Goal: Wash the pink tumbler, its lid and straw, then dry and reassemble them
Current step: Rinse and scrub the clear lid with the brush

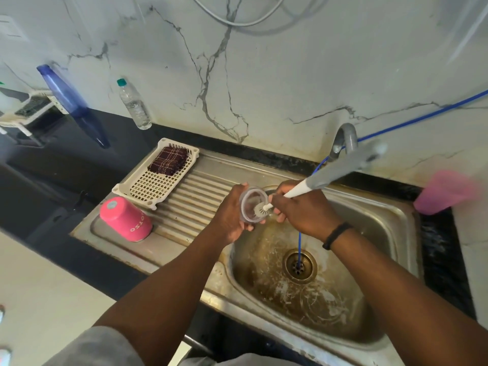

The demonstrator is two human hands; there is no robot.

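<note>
Over the steel sink the left hand holds the clear lid on edge, fingers curled round its rim, its open side facing right. The right hand grips a long brush — white and grey handle, fingers clamped round it — with the bristle head pressed inside the lid. The pink tumbler stands mouth-down on the draining board, just beside a white basket holding a folded dark cloth. A blue hose runs down into the drain. On the dark worktop behind stand a clear bottle and a blue one — a pink cup sits at the right.
</note>
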